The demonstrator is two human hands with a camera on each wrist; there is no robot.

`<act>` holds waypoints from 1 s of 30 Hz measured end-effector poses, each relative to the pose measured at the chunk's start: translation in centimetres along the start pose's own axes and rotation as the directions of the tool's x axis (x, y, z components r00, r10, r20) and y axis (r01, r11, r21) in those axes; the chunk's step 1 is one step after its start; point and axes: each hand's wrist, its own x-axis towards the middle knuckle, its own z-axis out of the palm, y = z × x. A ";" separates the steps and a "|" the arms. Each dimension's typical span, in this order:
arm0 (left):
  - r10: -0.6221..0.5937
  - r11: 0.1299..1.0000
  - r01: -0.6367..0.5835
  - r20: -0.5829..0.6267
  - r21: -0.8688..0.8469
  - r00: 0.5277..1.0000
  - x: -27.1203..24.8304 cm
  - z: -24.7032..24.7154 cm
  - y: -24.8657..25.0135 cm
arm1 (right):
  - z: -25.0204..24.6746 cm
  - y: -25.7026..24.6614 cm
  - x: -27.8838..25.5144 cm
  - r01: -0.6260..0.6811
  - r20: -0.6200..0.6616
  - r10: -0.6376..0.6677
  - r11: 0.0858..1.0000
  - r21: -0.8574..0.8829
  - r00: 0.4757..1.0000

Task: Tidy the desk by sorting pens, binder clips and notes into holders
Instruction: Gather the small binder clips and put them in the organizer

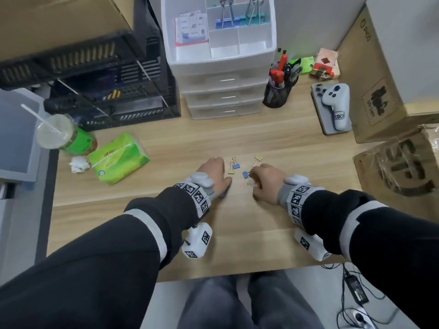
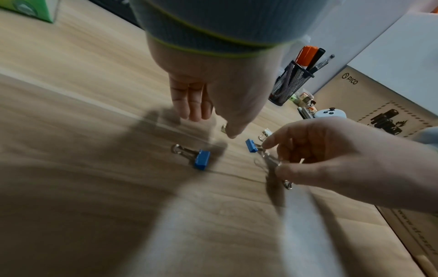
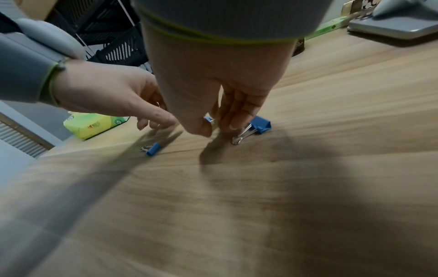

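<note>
Pens stand in the cup (image 1: 276, 96); small clips (image 1: 236, 166) lie mid-counter. Right hand (image 1: 268, 181) pinches one clip (image 2: 251, 145); left hand (image 1: 213, 173) is relaxed, empty.

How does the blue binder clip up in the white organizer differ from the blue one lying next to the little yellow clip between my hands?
The organizer clip stands upright, handles up, in a compartment of the white organizer; the desk clip lies flat on the desk. The organizer clip looks clearly bigger than the desk clip. Both are blue with wire handles.
</note>
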 end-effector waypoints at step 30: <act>-0.128 0.958 0.175 0.206 -0.227 0.970 1.7 -3.0 -0.4 | -5.7 1.5 4.7 -0.063 0.045 0.059 0.994 0.090 0.997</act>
